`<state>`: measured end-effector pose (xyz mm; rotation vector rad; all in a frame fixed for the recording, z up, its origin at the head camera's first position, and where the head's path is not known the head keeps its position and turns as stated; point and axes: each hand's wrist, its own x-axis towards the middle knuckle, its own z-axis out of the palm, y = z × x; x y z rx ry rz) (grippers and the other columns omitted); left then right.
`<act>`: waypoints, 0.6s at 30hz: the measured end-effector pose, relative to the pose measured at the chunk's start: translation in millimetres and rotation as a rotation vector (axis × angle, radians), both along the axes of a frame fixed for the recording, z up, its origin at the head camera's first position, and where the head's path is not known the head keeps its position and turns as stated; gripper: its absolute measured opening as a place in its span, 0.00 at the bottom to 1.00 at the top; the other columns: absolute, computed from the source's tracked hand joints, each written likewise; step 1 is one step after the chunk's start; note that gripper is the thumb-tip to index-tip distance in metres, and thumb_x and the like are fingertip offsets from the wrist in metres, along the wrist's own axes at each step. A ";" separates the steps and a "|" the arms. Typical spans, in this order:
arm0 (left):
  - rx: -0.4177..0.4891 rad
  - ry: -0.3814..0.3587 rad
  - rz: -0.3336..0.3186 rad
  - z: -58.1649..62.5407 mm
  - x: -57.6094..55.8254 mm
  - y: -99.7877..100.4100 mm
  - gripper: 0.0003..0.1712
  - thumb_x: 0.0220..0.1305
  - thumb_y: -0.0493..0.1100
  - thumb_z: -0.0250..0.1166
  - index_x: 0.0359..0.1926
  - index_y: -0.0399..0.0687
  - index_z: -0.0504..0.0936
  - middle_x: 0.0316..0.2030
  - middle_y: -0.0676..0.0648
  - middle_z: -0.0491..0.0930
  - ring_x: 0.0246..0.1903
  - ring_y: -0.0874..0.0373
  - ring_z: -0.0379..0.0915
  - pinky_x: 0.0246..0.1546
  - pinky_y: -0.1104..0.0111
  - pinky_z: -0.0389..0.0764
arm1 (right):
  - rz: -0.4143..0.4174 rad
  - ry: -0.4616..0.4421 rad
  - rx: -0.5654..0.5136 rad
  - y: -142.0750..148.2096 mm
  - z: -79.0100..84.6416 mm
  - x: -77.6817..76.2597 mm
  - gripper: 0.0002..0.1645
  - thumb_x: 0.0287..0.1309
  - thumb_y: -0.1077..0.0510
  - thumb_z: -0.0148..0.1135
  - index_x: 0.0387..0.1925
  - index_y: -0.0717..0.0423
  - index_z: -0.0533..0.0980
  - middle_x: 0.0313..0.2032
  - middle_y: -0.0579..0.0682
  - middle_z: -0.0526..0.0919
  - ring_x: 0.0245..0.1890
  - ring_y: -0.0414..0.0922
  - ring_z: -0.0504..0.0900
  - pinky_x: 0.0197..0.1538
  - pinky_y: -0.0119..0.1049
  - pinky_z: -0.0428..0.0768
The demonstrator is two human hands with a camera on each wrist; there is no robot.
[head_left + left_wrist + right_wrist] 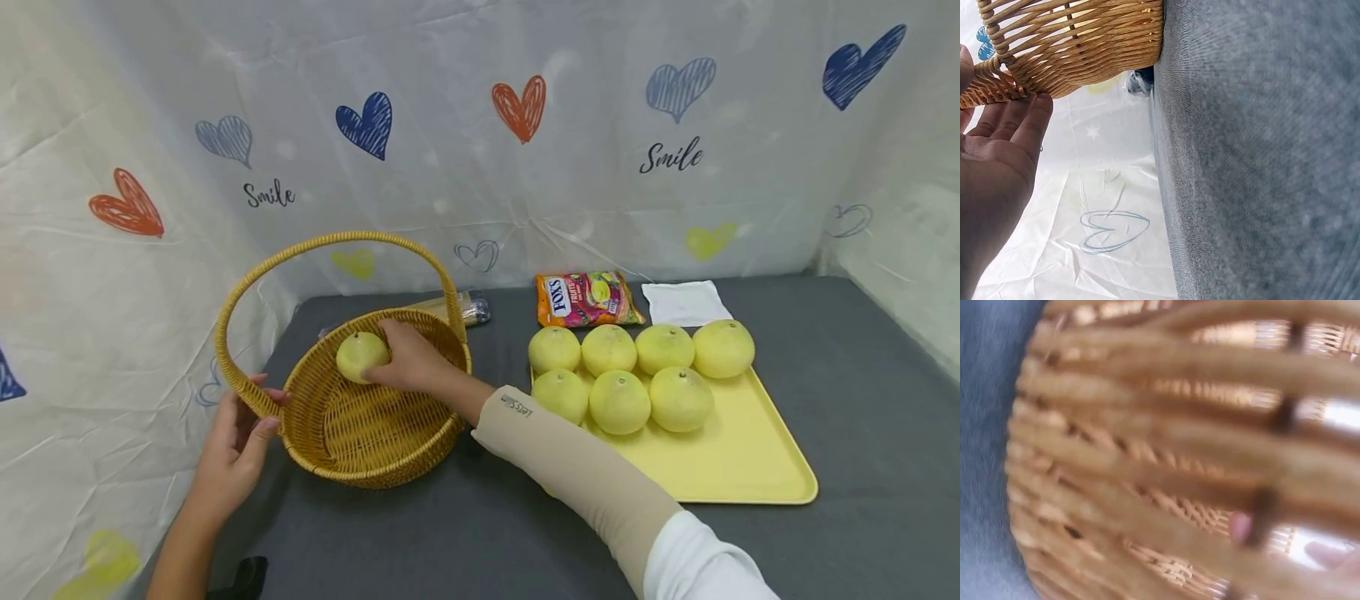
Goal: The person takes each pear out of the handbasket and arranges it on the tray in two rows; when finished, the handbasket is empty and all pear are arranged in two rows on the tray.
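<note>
A woven wicker basket (375, 425) with a tall hooped handle stands on the left of the table. At its left side, my left hand (236, 454) holds the foot of the handle between thumb and fingers; the left wrist view shows the fingers (1032, 125) against the wicker. Reaching in over the right rim, my right hand (411, 358) grips a round pale-yellow pomelo (362, 357) inside the basket, near its back wall. In the right wrist view the basket's weave (1147, 437) fills most of the picture, and only bits of that hand show through the gaps.
A yellow tray (720, 467) on the right bears several more pomelos (618, 402) in two rows. Behind it lie an orange candy bag (588, 300) and a white packet (685, 302). A clear-wrapped bundle (472, 308) lies behind the basket, near the hanging sheet (450, 183).
</note>
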<state>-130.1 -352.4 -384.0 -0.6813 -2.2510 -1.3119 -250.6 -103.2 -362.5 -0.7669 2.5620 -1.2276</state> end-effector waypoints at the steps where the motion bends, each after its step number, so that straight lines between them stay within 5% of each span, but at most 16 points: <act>1: 0.016 0.012 -0.021 -0.1 -0.9 0.1 0.30 0.67 0.17 0.50 0.69 0.25 0.58 0.50 0.38 0.75 0.54 0.54 0.75 0.50 0.77 0.76 | 0.012 0.006 0.001 -1.1 -0.2 -0.9 0.48 0.62 0.48 0.70 0.76 0.54 0.57 0.68 0.53 0.66 0.61 0.47 0.73 0.51 0.41 0.78; 5: 0.060 0.035 -0.071 -0.2 -2.4 1.0 0.30 0.67 0.16 0.49 0.69 0.23 0.57 0.50 0.37 0.75 0.54 0.54 0.75 0.49 0.77 0.76 | 0.077 0.030 0.002 -3.4 -0.3 -3.7 0.51 0.64 0.50 0.68 0.79 0.51 0.51 0.76 0.52 0.54 0.71 0.48 0.63 0.57 0.43 0.75; 10: 0.050 0.012 -0.036 0.2 -1.3 2.2 0.31 0.66 0.16 0.49 0.69 0.26 0.58 0.50 0.38 0.75 0.54 0.55 0.75 0.48 0.78 0.76 | 0.133 0.067 0.019 -5.1 -0.7 -7.2 0.45 0.65 0.53 0.68 0.77 0.48 0.57 0.78 0.52 0.47 0.75 0.49 0.53 0.61 0.43 0.73; 13: 0.068 0.025 -0.061 0.6 -1.3 2.8 0.30 0.66 0.16 0.49 0.69 0.24 0.58 0.50 0.35 0.74 0.54 0.54 0.75 0.49 0.78 0.76 | 0.169 0.116 0.033 -6.4 -1.2 -8.6 0.38 0.66 0.54 0.67 0.73 0.48 0.63 0.76 0.51 0.54 0.72 0.46 0.61 0.56 0.38 0.75; 18: 0.081 0.026 -0.079 0.5 -1.1 2.8 0.29 0.67 0.16 0.49 0.68 0.23 0.57 0.49 0.34 0.74 0.54 0.55 0.75 0.48 0.77 0.76 | 0.182 0.187 0.041 -9.0 -0.9 -7.4 0.30 0.67 0.56 0.66 0.65 0.50 0.66 0.64 0.48 0.71 0.49 0.39 0.75 0.42 0.29 0.73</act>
